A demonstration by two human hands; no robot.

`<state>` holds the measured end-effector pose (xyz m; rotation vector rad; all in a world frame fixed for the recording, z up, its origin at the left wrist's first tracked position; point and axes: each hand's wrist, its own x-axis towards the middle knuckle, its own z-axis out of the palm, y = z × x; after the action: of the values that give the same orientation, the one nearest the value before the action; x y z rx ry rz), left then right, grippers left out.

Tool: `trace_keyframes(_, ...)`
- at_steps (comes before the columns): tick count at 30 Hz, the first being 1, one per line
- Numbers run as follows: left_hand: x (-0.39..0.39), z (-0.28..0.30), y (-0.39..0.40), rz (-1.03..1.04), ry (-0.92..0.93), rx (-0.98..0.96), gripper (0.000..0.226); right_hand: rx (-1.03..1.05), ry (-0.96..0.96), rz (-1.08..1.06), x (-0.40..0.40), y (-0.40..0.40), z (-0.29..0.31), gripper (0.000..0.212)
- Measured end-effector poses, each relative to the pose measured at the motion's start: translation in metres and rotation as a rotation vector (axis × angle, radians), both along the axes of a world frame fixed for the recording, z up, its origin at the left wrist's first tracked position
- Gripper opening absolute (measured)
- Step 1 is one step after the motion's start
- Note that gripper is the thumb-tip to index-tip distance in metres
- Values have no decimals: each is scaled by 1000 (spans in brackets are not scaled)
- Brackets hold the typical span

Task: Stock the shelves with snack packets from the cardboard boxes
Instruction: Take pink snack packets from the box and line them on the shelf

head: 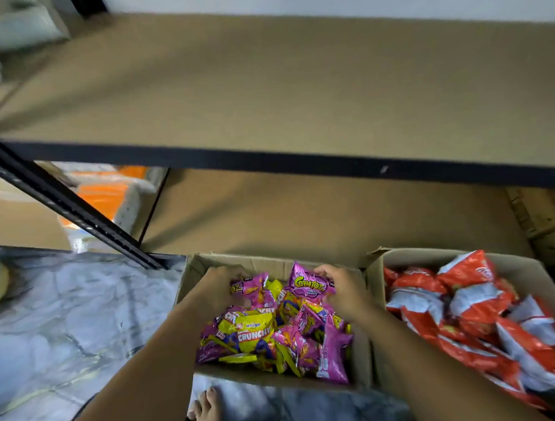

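Note:
An open cardboard box (205, 261) on the floor holds several purple and yellow snack packets (256, 332). Both my hands reach into its far end. My left hand (220, 281) curls round a purple packet (252, 287) at the box's back left. My right hand (340, 287) grips an upright purple Corntoz packet (308, 282) at the back right. A second cardboard box (375, 269) to the right is full of red and white packets (471, 303). The brown shelf board (264, 93) above and the lower shelf (302, 215) behind the boxes carry no packets here.
A black metal shelf post (62, 200) slants down at the left. Orange and white goods (110, 192) sit on the neighbouring lower shelf. The floor (67, 315) is grey marble. My bare foot (208, 407) shows below the box. Another carton (543, 217) stands at the right.

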<state>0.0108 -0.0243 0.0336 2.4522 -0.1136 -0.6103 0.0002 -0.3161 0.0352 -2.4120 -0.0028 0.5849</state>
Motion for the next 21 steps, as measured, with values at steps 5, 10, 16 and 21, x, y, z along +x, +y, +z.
trace_keyframes(5, 5, 138, -12, -3, -81, -39, 48, -5, -96, 45, -2, -6, 147, 54)
trace_keyframes(10, 16, 276, -23, -24, -175, -19, 51, -50, -168, 84, -1, -15, 287, 54)
trace_keyframes(16, 24, 427, -31, -63, -282, -67, 48, -25, -255, 116, 5, -27, 433, 55)
trace_keyframes(21, 23, 529, -31, -105, -408, -59, 47, -38, -352, 169, 7, -40, 531, 58)
